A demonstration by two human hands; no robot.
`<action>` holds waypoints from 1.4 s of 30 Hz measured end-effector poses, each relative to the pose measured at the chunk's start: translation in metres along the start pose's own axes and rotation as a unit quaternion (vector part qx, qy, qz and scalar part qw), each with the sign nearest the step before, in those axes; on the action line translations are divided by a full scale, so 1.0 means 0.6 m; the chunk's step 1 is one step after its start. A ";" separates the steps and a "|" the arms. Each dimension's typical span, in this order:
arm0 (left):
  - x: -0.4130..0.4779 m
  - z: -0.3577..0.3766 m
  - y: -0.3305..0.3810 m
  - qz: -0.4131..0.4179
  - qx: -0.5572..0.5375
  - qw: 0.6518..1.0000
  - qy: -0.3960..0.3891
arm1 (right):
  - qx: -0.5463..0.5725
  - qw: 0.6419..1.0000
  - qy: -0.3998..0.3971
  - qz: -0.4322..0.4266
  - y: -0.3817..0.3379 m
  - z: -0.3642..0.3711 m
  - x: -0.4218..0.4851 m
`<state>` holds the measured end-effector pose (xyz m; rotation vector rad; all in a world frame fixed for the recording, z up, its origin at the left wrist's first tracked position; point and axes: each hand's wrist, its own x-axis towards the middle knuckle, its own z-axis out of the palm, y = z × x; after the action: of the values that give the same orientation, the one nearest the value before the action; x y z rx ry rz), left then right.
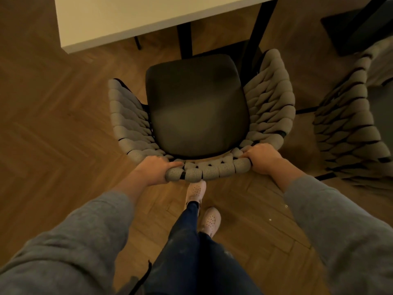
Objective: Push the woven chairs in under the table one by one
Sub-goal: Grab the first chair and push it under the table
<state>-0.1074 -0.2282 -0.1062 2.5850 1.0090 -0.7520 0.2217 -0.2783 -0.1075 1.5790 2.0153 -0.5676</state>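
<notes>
Gripping 1 woven chair (212, 172), left hand (156, 169), right hand (262, 157), 2 chairs, 1 table (119, 20)

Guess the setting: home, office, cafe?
Likely a home dining area: white table on black legs, grey woven armchair with a dark seat cushion facing it, a second woven chair, herringbone wooden floor.

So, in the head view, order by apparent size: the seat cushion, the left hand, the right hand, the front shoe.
1. seat cushion
2. left hand and right hand, about alike
3. front shoe, partly hidden
</notes>
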 end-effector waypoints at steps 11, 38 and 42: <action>-0.009 -0.002 -0.004 -0.017 0.001 1.000 0.021 | -0.025 1.000 0.008 -0.011 -0.002 -0.033 0.004; 0.101 -0.083 -0.002 -0.003 0.010 1.000 0.015 | -0.064 0.998 -0.003 0.024 0.097 -0.087 0.058; 0.124 -0.099 -0.034 -0.009 0.029 1.000 0.003 | -0.056 0.998 -0.002 0.026 0.098 -0.104 0.081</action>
<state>-0.0533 -0.1479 -0.0994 2.6323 1.0281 -0.7883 0.2609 -0.1897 -0.0902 1.5573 1.9621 -0.4302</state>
